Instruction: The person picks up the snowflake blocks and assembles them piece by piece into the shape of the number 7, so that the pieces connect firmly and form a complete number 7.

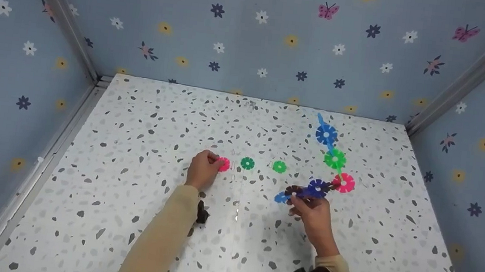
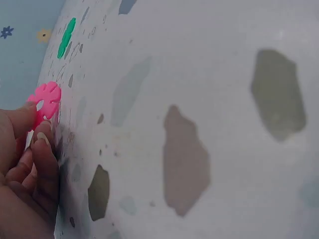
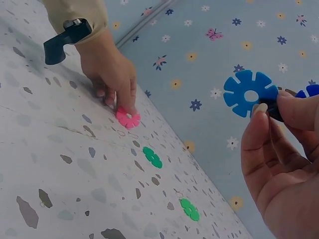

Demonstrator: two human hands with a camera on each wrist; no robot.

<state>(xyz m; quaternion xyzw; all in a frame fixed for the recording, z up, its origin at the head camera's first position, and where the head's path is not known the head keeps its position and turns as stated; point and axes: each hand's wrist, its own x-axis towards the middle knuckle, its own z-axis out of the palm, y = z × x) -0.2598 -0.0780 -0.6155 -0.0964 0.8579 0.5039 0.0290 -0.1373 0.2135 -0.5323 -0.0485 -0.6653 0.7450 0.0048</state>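
Observation:
In the head view my left hand (image 1: 203, 169) pinches a pink notched flower disc (image 1: 223, 164) at the table surface. The left wrist view shows the thumb and fingertips on the edge of this pink disc (image 2: 48, 102). My right hand (image 1: 313, 212) grips a chain of interlocked flower discs near its lower left end, at a dark disc (image 1: 293, 192). A blue disc (image 3: 250, 93) forms that end. From there the chain runs through a dark blue disc (image 1: 318, 188), a pink disc (image 1: 344, 182) and a green disc (image 1: 335, 159) to a blue disc (image 1: 326, 134).
Between the hands, a dark green disc (image 1: 247, 163) and a light green disc (image 1: 279, 166) lie apart on the white speckled table (image 1: 141, 142). Blue flower-patterned panels (image 1: 253, 37) enclose the back and both sides.

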